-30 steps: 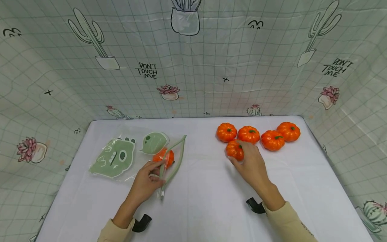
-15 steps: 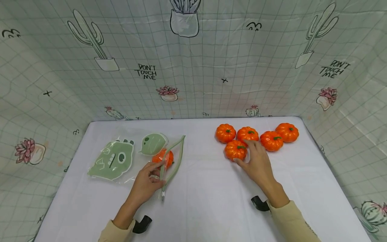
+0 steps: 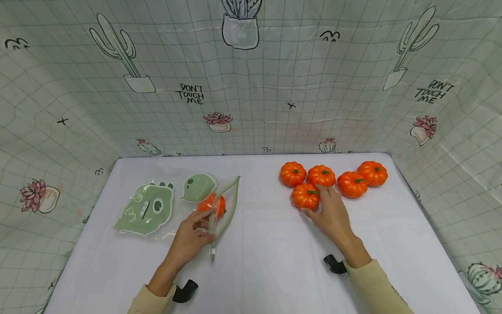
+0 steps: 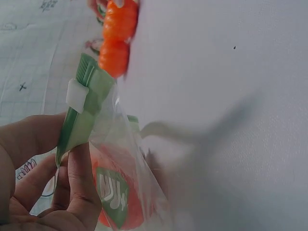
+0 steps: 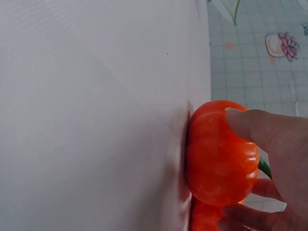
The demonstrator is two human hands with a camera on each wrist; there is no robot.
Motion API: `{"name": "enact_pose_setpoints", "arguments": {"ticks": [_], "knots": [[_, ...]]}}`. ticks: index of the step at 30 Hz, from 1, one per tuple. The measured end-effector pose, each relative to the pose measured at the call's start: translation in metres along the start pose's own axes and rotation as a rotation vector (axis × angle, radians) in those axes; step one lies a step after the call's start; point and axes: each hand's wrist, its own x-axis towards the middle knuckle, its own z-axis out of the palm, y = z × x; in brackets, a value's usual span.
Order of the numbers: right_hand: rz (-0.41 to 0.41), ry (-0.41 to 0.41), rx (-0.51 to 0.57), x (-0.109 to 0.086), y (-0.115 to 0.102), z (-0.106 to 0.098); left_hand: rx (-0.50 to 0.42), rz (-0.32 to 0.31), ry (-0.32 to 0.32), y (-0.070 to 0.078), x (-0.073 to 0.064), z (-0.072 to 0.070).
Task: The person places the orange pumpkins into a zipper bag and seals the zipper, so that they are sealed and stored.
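Note:
In the head view my left hand (image 3: 190, 235) pinches the green zip edge of a clear zip bag (image 3: 231, 209), holding its mouth apart. The left wrist view shows thumb and fingers on the green strip beside a white slider (image 4: 77, 95). Inside the bag lies an orange toy pumpkin (image 3: 220, 206), seen through the plastic. My right hand (image 3: 333, 213) holds another small pumpkin (image 3: 304, 196) by its near and right sides. In the right wrist view the thumb lies on this pumpkin (image 5: 221, 159), with the fingers curled on its far side, partly hidden.
Several more orange pumpkins (image 3: 293, 173) stand at the back right of the white table (image 3: 266, 261), close behind the held one. The bag's printed green monster face (image 3: 147, 208) and green leaf-like shape (image 3: 199, 186) lie flat at left. A printed cloth (image 3: 251, 87) hangs behind.
My right hand has shifted slightly right, from the pumpkin's top to its side, so the green stem now shows. The left hand and bag stay in place.

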Motion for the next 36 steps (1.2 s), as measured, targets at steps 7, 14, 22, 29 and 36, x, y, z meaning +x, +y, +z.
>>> {"name": "enact_pose_setpoints", "arguments": {"ticks": [7,14,22,29,36], "knots": [[0.017,-0.005,0.011,0.002,-0.001,0.006,-0.026,-0.017,-0.008,-0.001,0.000,0.001],[0.029,-0.037,0.027,0.004,-0.004,0.007,-0.001,-0.022,0.003,-0.001,0.000,0.001],[0.056,-0.073,0.041,0.006,-0.006,0.009,-0.001,-0.019,-0.010,-0.001,0.001,0.001],[0.047,-0.060,0.056,0.004,-0.010,0.009,-0.004,-0.025,-0.008,-0.001,0.002,0.002],[-0.052,-0.014,0.089,0.001,-0.026,0.006,-0.009,-0.027,-0.010,-0.001,0.000,0.002]]}}
